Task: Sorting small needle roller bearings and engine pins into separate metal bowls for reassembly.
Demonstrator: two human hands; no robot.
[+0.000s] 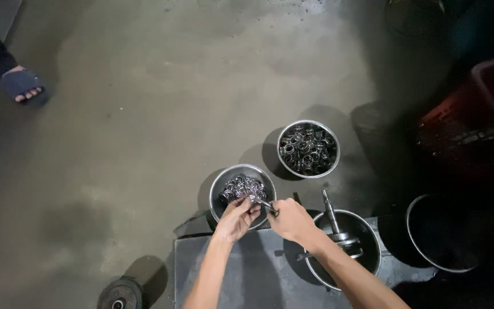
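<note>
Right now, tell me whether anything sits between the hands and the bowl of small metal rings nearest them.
Nothing visible does. The left hand and right hand meet over the near rim of the bowl of rings, pinching a small metal piece between them.

The floor [161, 97] is bare grey concrete, stained and mottled, with darker patches at the lower left and a paler, scuffed area at the top. Light falls from above on the middle of it, while the right side sinks into deep shadow. A flat grey counter [258, 274] lies low at the bottom centre. A dark toothed wheel [120, 294] sits on the floor just left of it. At the upper left a person's foot in a dark sandal [23, 84] stands on the concrete. In the gloom at the right stands a red crate [481, 114].
</note>
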